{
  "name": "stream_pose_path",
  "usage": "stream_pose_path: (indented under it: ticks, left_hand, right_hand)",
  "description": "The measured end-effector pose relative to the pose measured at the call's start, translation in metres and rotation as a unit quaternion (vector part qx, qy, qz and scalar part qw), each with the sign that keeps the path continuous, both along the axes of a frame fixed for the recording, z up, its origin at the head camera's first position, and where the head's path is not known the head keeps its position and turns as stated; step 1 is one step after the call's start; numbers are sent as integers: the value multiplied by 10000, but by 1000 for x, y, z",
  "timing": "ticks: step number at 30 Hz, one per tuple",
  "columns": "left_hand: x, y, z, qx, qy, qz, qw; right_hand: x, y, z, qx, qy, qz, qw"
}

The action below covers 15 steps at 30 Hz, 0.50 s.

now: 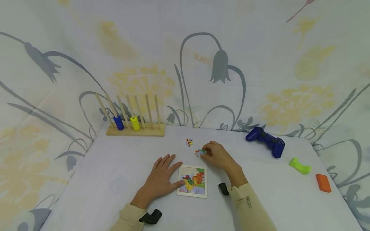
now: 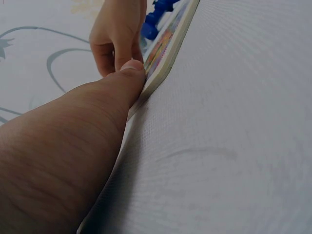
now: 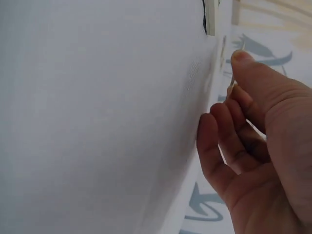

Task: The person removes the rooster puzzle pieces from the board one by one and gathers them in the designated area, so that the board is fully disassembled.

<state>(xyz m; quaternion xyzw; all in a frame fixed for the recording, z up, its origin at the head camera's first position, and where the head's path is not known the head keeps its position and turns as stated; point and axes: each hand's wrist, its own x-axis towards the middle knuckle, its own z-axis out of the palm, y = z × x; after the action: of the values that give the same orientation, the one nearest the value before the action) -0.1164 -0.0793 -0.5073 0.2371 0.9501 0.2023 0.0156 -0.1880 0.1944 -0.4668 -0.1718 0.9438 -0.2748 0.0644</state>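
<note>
A small picture puzzle in a pale tray lies before me, partly filled with colourful pieces; bare backing shows at its upper left. My left hand is spread flat beside it, the thumb resting on the tray's left edge, as the left wrist view also shows at the rim. Beyond the tray, my right hand pinches a puzzle piece between thumb and fingers. The right wrist view shows that piece edge-on, so its picture is hidden there. Another loose puzzle piece lies a little farther back.
A wooden peg stand with blue rings and yellow rings stands back left. On the right lie a dark blue game controller, a green arch-shaped block and an orange block. Patterned cloth rises behind the table.
</note>
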Motion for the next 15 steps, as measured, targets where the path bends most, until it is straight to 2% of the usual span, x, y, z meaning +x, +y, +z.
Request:
stream_pose_path:
  ticks: [9,15]
  left_hand:
    - [0,-1,-2,-7,21,15,10000]
    - [0,0,-3,29,25,14,10000]
  right_hand:
    - [-22,-3,-4,46,-102,-67,9999]
    - [-34,-5,-6,69,-269,-291,9992]
